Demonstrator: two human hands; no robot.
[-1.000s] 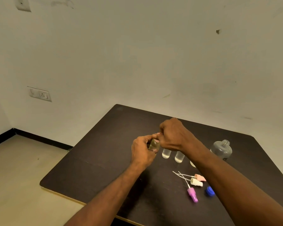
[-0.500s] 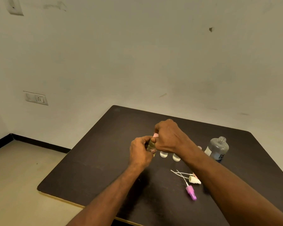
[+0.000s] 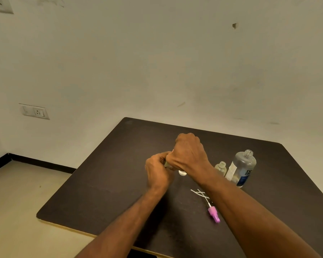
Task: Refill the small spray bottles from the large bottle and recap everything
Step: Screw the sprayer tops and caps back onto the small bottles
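Both hands meet over the middle of the dark, matte counter, and between them they hide most of what they hold. The left hand curls its fingers round a small clear spray bottle, of which only a pale greenish sliver shows at the hand's 2 o'clock edge. The right hand is closed over the bottle's top from above, fingers bent down; a speck of pink at its 9 o'clock side is probably the spray cap in its grip, though too little shows to be sure.

Just below the right wrist the round glassy base of another small bottle peeps out, its upper part covered. At 3 o'clock from the hands a further small open bottle, clear with a threaded neck, stands upright, partly cut off by the right forearm. Just beside it, further toward 3 o'clock, stands the large bottle: grey translucent plastic, rounded shoulders, uncapped threaded neck, a white and blue label whose print is unreadable.

At 5 o'clock from the hands a pink spray head lies on its side on the counter, its thin white dip tube pointing up toward 11 o'clock. More white dip tubes cross one another there, their heads hidden under the forearm.
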